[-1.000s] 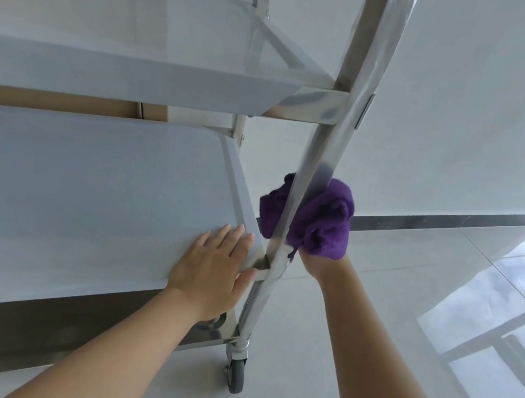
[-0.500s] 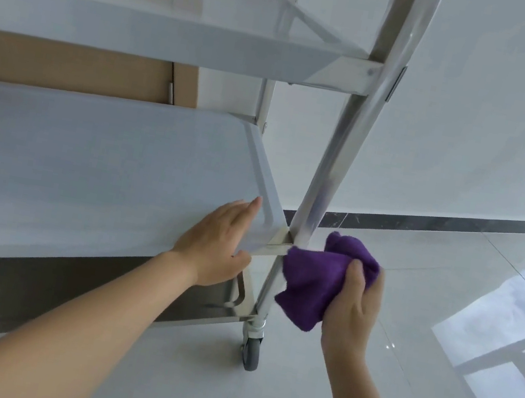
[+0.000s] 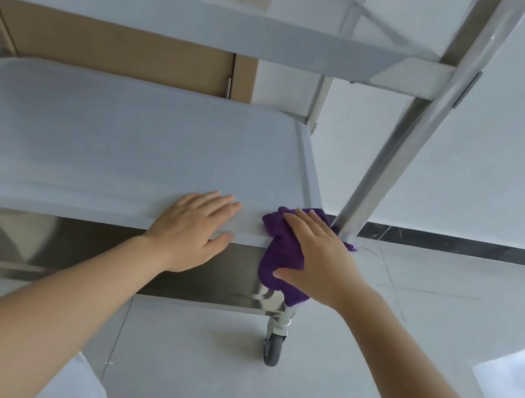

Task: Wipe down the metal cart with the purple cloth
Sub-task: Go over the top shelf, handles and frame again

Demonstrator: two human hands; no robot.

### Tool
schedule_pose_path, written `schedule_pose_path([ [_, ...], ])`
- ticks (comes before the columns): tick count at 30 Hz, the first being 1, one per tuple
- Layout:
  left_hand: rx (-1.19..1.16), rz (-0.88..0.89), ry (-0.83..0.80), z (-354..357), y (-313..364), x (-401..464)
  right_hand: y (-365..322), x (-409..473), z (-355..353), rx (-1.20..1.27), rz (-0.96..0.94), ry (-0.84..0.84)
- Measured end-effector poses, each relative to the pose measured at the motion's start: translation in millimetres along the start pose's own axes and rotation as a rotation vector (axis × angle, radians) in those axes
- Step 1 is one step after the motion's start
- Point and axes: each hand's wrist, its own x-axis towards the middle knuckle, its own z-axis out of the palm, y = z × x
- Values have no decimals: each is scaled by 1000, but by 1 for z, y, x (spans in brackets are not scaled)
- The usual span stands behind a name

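Reaching forward from the bottom of the view, two bare forearms end at the front edge of the metal cart's (image 3: pixel 402 145) middle shelf (image 3: pixel 108 138). The left hand (image 3: pixel 191 230) lies flat on that edge, fingers straight and close together, thumb hanging over the lip, holding nothing. Just beside it, at the shelf's front right corner, the right hand (image 3: pixel 317 260) presses the purple cloth (image 3: pixel 279 257) against the shelf with straight fingers; the cloth drapes over the lip and hangs below it. Under that corner a grey caster wheel (image 3: pixel 273 348) stands on the pale tiled floor (image 3: pixel 206 380). Higher up sits the top shelf (image 3: pixel 180 15), joined to the upright post. Behind are a wooden door (image 3: pixel 122 50) and a white wall (image 3: pixel 522 155).
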Motion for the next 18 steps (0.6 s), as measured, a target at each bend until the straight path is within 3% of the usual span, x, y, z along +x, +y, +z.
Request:
schedule_pose_path([
  [2, 40, -13, -16, -2, 2, 0, 8, 10, -9, -20, 4, -139],
  [5, 170, -76, -2, -4, 2, -4, 12, 23, -4, -144, -31, -180],
  [9, 216, -375, 37, -6, -26, -24, 13, 23, 8, -180, -124, 58],
  [12, 190, -402, -22, -8, -29, -27, 18, 17, 20, -155, -232, 309],
  [18, 181, -336, -29, -7, -30, -20, 22, 23, 27, -125, -258, 282],
])
